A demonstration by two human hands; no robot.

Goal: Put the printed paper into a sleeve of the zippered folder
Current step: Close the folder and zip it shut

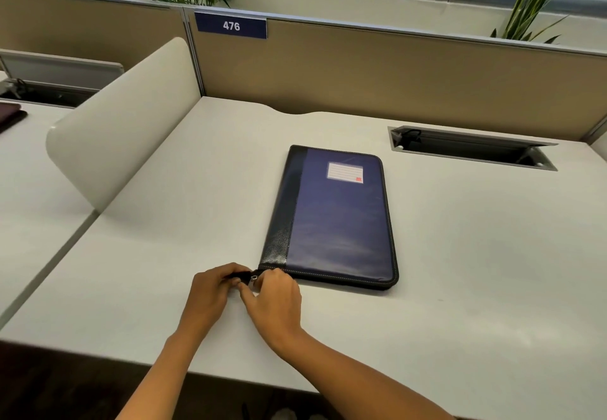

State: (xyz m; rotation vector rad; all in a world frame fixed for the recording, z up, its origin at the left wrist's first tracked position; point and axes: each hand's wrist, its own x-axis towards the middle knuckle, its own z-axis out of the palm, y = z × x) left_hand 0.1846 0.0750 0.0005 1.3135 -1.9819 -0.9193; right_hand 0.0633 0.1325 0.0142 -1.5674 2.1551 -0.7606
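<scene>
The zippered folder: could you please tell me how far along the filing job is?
Done: nothing confirmable; the zippered folder lies closed on the desk, and no printed paper is in view. In hand: the left hand grips its near corner while the right hand pinches the zipper pull. Left: unclear whether it is being opened or closed, so sleeving the paper may remain.

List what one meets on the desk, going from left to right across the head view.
White divider panel → left hand → zippered folder → cable hatch
</scene>
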